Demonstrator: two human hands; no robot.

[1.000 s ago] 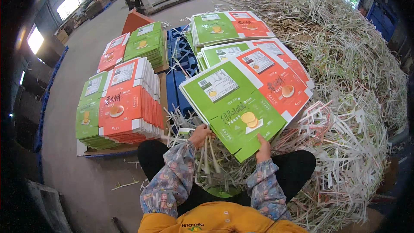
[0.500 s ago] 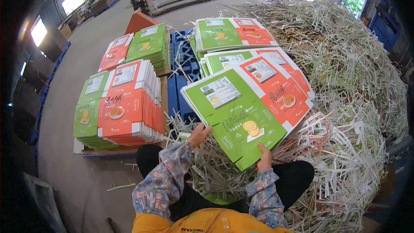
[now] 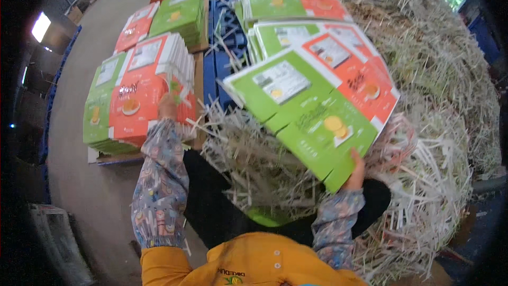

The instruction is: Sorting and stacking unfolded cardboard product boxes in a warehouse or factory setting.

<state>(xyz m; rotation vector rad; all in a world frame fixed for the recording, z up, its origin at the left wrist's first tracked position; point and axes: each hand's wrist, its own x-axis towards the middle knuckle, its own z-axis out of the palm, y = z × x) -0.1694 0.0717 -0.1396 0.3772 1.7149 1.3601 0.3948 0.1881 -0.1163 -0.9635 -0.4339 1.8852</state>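
My right hand (image 3: pixel 355 173) grips the near right corner of a large printed cardboard sheet (image 3: pixel 296 119), its thumb on top. Green and orange panels with pictures of round cakes cover the sheet, which lies tilted over a stack of similar sheets (image 3: pixel 264 34). Off to the left, my left hand (image 3: pixel 168 107) is closed and slightly blurred. A thin green-and-white paper scrap (image 3: pixel 175 86) shows at its fingertips, in front of a stack of orange printed sheets (image 3: pixel 138 82). Whether the hand touches that stack I cannot tell.
More green sheets (image 3: pixel 177 13) are stacked at the far left. A blue plastic pallet (image 3: pixel 216 69) runs between the stacks. Shredded paper strips (image 3: pixel 423 164) heap up along the right and lie loosely (image 3: pixel 248 161) before my knees. Grey floor (image 3: pixel 90 47) extends to the left.
My left hand has let go of the sheet's edge and moved left to the orange stack. The sheet and my right hand have shifted a little right. The view has tipped downward.
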